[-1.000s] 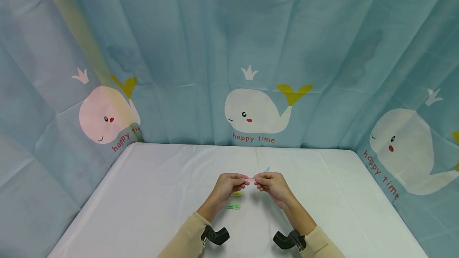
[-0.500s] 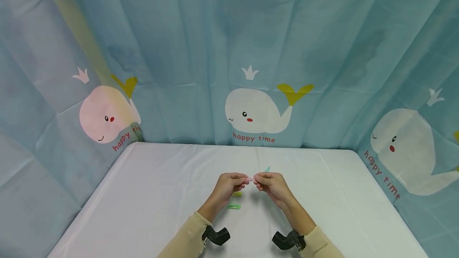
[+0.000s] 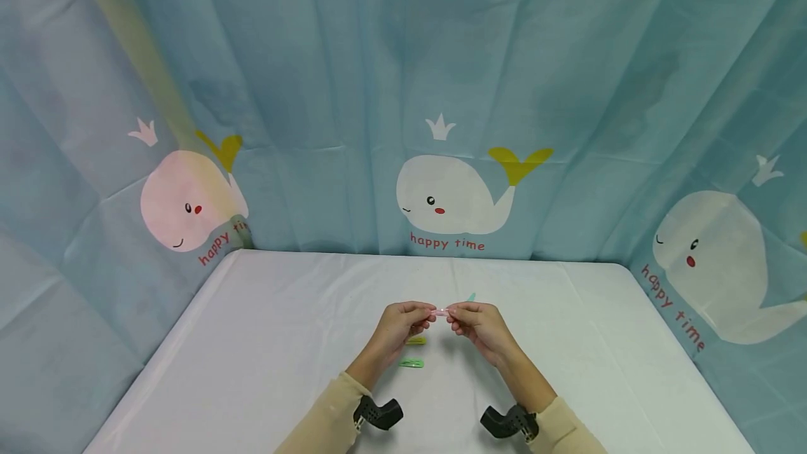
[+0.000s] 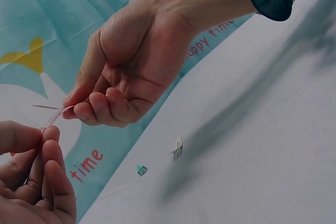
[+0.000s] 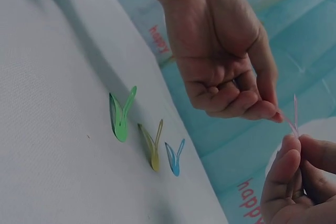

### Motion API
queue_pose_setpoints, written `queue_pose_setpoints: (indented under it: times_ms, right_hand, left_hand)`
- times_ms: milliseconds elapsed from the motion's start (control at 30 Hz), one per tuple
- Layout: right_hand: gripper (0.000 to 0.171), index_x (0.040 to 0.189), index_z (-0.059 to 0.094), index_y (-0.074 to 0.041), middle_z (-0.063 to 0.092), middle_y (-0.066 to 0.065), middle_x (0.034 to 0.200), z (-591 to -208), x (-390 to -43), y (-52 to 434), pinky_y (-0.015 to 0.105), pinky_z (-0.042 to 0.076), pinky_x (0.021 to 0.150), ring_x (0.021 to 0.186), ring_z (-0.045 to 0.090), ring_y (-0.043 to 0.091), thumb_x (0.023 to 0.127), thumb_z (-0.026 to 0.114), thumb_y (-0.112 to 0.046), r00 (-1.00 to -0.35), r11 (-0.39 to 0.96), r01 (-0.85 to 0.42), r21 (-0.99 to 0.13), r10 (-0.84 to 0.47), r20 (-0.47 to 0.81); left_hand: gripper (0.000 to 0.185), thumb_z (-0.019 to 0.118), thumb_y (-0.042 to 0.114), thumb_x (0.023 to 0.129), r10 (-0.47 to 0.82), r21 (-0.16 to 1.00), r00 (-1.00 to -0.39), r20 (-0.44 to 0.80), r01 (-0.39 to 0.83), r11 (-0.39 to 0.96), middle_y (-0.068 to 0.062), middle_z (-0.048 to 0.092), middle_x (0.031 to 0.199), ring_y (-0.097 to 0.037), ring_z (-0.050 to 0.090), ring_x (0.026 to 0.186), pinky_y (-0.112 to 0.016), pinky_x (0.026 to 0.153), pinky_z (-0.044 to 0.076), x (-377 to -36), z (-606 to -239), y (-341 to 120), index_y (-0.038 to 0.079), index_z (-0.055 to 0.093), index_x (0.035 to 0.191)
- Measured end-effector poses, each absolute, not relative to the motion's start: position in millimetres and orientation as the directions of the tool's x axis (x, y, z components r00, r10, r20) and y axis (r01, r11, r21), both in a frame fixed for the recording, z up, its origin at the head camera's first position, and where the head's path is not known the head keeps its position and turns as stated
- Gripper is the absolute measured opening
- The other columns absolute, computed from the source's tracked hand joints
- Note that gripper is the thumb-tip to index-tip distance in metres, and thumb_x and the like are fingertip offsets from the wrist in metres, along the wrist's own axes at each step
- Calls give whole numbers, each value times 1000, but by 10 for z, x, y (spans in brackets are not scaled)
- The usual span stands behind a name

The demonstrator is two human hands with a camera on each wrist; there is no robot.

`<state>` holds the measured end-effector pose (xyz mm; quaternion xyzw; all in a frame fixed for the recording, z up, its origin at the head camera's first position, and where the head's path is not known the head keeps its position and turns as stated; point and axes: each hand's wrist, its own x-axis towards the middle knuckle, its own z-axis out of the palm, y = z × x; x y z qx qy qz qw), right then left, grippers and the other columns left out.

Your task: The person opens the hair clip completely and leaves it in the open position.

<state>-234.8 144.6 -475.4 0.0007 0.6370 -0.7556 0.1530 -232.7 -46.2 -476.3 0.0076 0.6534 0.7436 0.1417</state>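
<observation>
A thin pink snap hair clip (image 3: 440, 312) is held in the air between both hands, its prongs spread apart in the right wrist view. My left hand (image 3: 397, 324) pinches one end between thumb and forefinger. The other end is pinched by my right hand (image 3: 482, 328); its remaining fingers are curled in. On the table below lie a green hair clip (image 5: 122, 124), a yellow one (image 5: 154, 156) and a blue one (image 5: 176, 163). In the head view the left hand partly covers the yellow clip, and the right hand partly covers the blue clip.
A white cloth covers the table (image 3: 284, 342). Behind it hangs a blue curtain (image 3: 340, 181) printed with whales. Black camera mounts (image 3: 378, 413) are strapped to both wrists, over beige sleeves (image 3: 334, 412).
Both hands have risen very slightly with the pink hair clip, keeping their pinch at its ends. The clips on the table have not moved.
</observation>
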Motion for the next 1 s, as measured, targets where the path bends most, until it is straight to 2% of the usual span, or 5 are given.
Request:
queue_pose_setpoints:
  times_ms: [733,833,1000]
  right_hand:
    - [20,101,68,5,67,-2,75,-4789,-2365,1488,18,51,62,66,58,8,92,65,-12,-953,-124,232,-965,-227,-200]
    - [22,104,67,6,67,-2,76,-4779,-2371,1504,19,51,62,66,58,8,91,67,-12,-954,-117,224,-967,-231,-193]
    - [25,108,64,9,68,-2,77,-4739,-2378,1534,19,52,63,66,59,8,91,67,-10,-950,-116,222,-968,-249,-188]
  left_hand:
    - [24,66,16,92,165,987,-973,-162,-161,17,1,72,87,-11,62,77,-35,82,54,-2346,-4808,-424,-3,71,106]
    - [24,65,15,92,160,987,-974,-161,-157,36,-3,72,88,-11,61,76,-37,83,54,-2341,-4777,-415,-3,71,106]
    - [23,67,17,90,169,988,-973,-157,-153,36,1,71,84,-12,62,76,-37,83,54,-2361,-4774,-413,-1,72,103]
